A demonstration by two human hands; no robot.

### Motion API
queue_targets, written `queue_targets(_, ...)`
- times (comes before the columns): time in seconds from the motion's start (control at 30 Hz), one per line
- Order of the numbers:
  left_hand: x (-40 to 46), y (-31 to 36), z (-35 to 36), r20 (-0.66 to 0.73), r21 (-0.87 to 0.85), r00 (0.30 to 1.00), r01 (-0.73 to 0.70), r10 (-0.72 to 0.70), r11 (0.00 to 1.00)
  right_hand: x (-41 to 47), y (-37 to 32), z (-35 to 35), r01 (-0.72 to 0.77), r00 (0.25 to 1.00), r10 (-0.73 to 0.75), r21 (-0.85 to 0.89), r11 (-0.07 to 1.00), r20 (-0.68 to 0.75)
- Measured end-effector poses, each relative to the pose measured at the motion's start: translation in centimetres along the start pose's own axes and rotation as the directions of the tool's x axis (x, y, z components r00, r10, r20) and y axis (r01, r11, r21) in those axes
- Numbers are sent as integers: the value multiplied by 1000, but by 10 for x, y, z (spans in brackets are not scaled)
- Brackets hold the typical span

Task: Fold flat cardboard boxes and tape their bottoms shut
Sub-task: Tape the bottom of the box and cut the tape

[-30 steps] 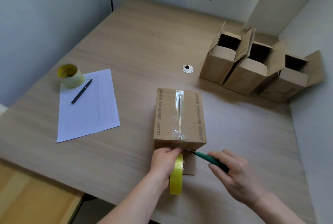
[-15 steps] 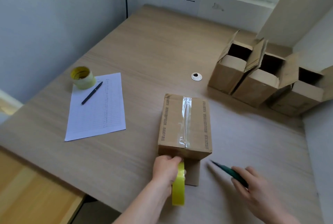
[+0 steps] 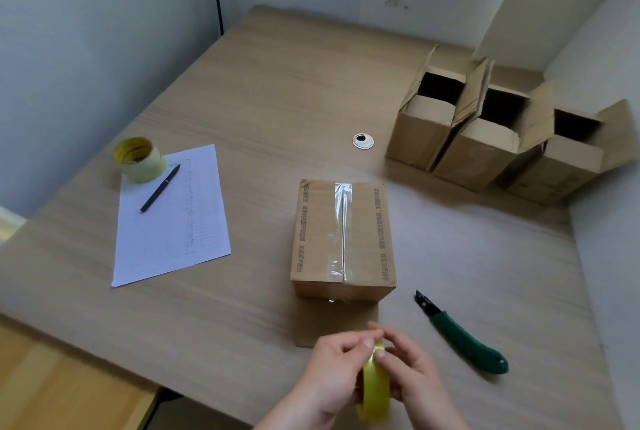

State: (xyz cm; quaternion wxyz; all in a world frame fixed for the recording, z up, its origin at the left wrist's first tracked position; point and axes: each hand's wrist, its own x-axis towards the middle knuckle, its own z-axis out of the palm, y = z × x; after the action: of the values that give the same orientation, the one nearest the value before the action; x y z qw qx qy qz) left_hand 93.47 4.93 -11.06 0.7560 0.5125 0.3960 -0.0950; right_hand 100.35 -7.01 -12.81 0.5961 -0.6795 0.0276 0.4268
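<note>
1. Two hands meet at the near edge of the bench (image 3: 263,90): the left hand (image 3: 332,372) and the right hand (image 3: 410,369) both pinch the yellow tape roll (image 3: 375,391), which stands on edge between them.
2. Just beyond the hands sits the taped box (image 3: 343,239), bottom up, one clear strip running along its long axis straight away from the person; both hands are about equally near it.
3. One green knife (image 3: 464,334) lies right of the box, nearer the right hand, touched by neither.
4. One sheet of paper (image 3: 180,221), one pen (image 3: 160,188) and a second tape roll (image 3: 138,159) lie to the left.
5. Three open boxes (image 3: 485,142) stand in a row far right.
</note>
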Motion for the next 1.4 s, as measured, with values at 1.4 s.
queue_targets(1.4, 34, 107, -32, 404, 745, 680, -633, 613, 211, 5, -86, -39, 342, 897, -440, -548, 763, -53)
